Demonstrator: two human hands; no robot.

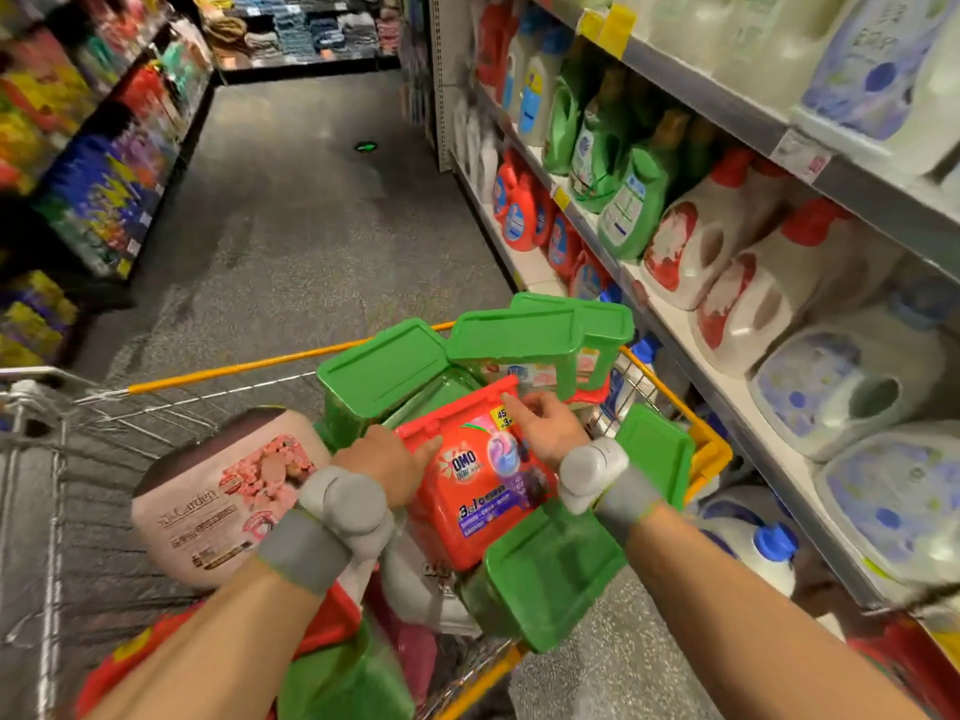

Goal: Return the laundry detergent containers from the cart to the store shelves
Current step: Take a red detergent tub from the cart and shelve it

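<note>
Both hands held the red OMO box (480, 478) over the cart (709, 449) — the left hand (387, 459) gripped its left edge, the right hand (545, 426) lay on top with the forefinger stretched out. Green-lidded tubs (384, 366) surrounded it, just beside the shelves (691, 324) of detergent bottles (631, 210).

Tub (480, 491) in cart (711, 449), between hands; shelves (727, 283) right.
</note>
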